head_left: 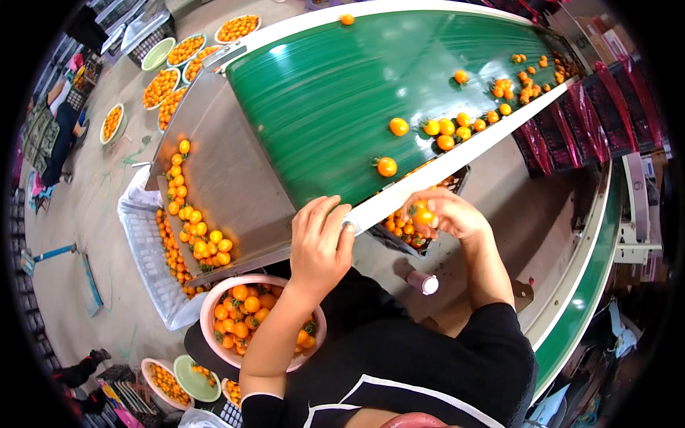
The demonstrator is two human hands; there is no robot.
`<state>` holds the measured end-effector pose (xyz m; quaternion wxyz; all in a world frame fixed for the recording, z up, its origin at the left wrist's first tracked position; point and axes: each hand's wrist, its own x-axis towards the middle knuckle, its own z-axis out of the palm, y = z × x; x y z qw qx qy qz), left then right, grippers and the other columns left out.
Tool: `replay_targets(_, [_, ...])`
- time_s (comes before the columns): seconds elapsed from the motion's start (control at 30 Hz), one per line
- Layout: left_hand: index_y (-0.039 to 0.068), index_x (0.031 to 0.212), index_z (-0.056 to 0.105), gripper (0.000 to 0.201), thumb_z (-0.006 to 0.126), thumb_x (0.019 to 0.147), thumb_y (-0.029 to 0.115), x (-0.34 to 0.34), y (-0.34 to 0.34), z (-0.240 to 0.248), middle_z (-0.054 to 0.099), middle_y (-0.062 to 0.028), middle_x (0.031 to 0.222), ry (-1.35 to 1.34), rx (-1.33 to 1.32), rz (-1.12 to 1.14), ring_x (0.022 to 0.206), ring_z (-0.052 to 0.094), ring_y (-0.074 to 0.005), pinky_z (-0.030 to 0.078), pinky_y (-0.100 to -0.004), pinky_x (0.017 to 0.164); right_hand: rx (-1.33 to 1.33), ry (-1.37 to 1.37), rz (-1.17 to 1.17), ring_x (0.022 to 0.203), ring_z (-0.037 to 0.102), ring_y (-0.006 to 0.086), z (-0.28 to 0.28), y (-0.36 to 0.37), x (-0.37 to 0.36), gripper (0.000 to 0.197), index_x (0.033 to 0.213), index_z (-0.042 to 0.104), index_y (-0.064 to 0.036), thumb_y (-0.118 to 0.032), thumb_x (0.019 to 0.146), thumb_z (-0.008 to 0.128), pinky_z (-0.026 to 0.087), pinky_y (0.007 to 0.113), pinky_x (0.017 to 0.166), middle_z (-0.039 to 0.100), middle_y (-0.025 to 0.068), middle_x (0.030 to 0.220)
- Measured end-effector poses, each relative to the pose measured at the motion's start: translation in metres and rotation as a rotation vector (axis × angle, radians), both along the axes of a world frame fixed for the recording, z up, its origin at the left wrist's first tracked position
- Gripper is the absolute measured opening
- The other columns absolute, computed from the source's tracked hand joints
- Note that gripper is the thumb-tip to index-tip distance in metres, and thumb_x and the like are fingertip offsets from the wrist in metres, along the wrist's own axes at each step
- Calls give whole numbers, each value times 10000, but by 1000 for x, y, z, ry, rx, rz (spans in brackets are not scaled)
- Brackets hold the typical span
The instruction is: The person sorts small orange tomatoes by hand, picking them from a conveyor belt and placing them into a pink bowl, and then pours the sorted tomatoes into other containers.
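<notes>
Right now, tomato: your right hand pinches one small orange tomato, round and glossy, above the dark crate of tomatoes just beside the belt's white edge.
Axis: it is too round to show a long axis; its stem end is hidden.
Right hand: fingers curled shut around the fruit, forearm bare.
Left hand: your fingers lie spread and flat on the green belt's near end, holding nothing, above the pink bowl.

Left hand on green conveyor belt's edge, right hand pinching an orange tomato
</notes>
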<state>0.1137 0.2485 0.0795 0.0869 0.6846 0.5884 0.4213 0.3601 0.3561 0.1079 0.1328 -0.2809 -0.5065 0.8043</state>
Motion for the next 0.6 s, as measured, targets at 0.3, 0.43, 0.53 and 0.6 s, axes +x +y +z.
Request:
replay_targets(0.3, [-2,1034,644,244,620,798,55,1,-1,0,626,-154,1121,24,8,-2,1075,568,-361,429,-458,956,967,-579,-386,871,645,368,12,-25,-2,243,1056,637,8,-154,877,612,517,416,802,671,182,921])
replay_targets(0.43, [-2,1033,643,246,615,793,46,4,1,2,625,-158,1115,29,23,-3,1071,570,-359,433,-452,952,1482,-919,-486,1242,471,402,-11,22,-10,506,1303,510,-14,-253,877,642,373,466,1053,481,260,1347])
replay_targets(0.53, [-2,1033,643,249,613,790,39,3,1,0,626,-161,1116,25,23,10,1067,573,-359,436,-449,949,1471,-1109,-314,1336,354,478,-24,24,-31,652,1413,412,-17,-367,899,609,293,498,1124,363,339,1431])
replay_targets(0.6, [-1,1035,644,252,612,788,34,3,1,3,628,-162,1118,16,5,11,1065,574,-359,437,-449,949,1495,-1010,-330,1300,402,481,-20,16,-38,572,1365,476,-18,-304,891,621,328,490,1106,426,316,1396])
